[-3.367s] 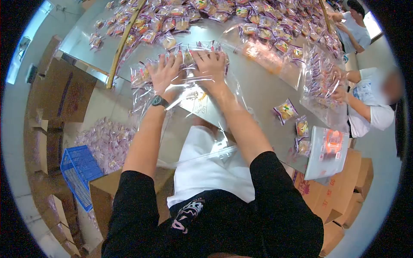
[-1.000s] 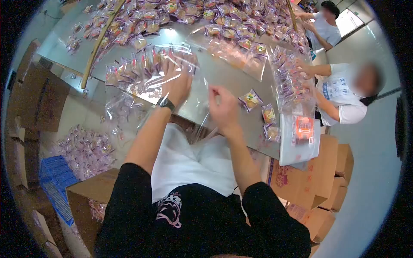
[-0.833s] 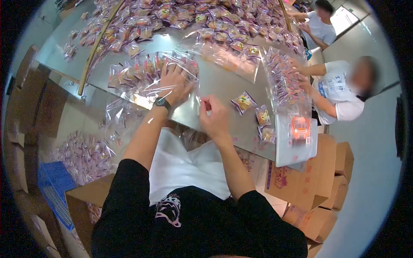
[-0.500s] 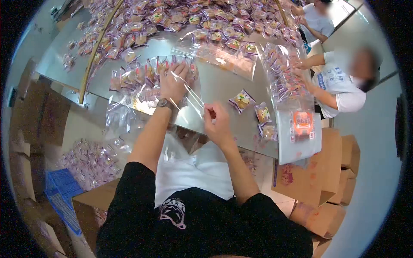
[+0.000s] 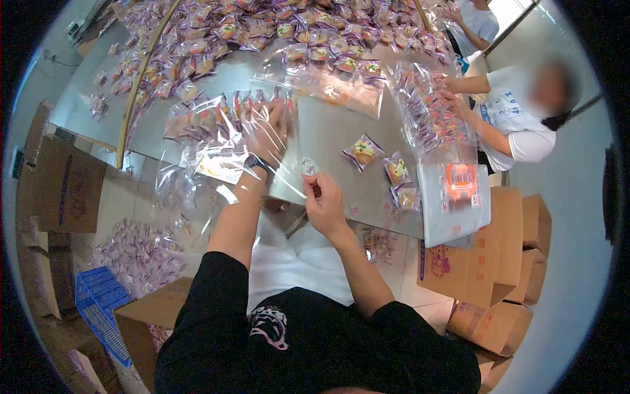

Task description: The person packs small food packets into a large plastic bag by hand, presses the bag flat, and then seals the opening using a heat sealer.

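Observation:
My left hand (image 5: pixel 266 134) reaches inside a clear plastic bag (image 5: pixel 220 141), by a row of small wrapped packets (image 5: pixel 207 118); its fingers are partly hidden by glare and film. My right hand (image 5: pixel 321 197) is closed in a pinch on the bag's edge, near the front edge of the metal table (image 5: pixel 328 141). To the right of my right hand lie a loose wrapped packet (image 5: pixel 363 152) and two more packets (image 5: pixel 398 171) close together. Another clear bag (image 5: pixel 357 95) lies flat behind them.
A large heap of packets (image 5: pixel 262 29) covers the back. At right, a co-worker's hands (image 5: pixel 449 92) touch a filled bag (image 5: pixel 433 111). A stack of flat bags (image 5: pixel 453 203) lies at the table corner. Cartons (image 5: pixel 472 262) and a blue crate (image 5: pixel 102 308) stand below.
My right hand has moved slightly down, and the film now stretches over my left hand and wrist. The view has shifted slightly.

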`<state>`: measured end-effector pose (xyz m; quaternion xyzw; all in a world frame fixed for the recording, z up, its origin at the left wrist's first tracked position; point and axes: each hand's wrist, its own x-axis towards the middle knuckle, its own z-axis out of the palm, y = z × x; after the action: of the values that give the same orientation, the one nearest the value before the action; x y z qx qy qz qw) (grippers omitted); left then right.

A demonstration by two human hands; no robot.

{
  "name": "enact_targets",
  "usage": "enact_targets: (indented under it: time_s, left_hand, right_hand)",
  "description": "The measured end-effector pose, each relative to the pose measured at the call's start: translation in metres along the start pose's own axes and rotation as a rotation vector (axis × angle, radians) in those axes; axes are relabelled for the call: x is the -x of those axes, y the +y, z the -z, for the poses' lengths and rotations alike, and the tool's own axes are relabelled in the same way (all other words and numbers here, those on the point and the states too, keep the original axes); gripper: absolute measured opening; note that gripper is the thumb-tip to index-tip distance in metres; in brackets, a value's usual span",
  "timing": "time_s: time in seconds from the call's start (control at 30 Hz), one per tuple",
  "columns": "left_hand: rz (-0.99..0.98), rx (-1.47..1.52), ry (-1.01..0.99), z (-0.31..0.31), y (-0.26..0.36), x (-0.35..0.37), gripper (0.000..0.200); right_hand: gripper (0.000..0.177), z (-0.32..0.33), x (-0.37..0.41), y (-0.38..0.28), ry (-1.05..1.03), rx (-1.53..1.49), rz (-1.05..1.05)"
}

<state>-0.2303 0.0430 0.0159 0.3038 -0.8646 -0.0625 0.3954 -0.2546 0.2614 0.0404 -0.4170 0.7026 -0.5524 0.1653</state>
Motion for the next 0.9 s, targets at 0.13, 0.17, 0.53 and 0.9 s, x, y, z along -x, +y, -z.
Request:
enact_targets:
  time_s: [0.13,0.17,0.53,0.9]
  left_hand:
    - [-0.138,0.021,-0.062,0.005,-0.006,0.005,0.055]
    - [-0.174,0.037,-0.046,0.009,-0.007,0.004,0.055]
    - [-0.185,0.041,-0.142,0.053,-0.036,0.039,0.053]
    - [0.208,0.214,-0.162,0.156,0.017,0.14,0.054]
  right_hand:
    - [0.021,-0.007,0.004,-0.002,0.103,0.008,-0.026]
    - [0.023,-0.007,0.004,-0.007,0.12,0.036,-0.015]
    - [0.019,0.025,-0.002,-0.009,0.208,0.17,0.051]
    - [0.044,0.039,0.043,-0.061,-0.518,0.463,0.469]
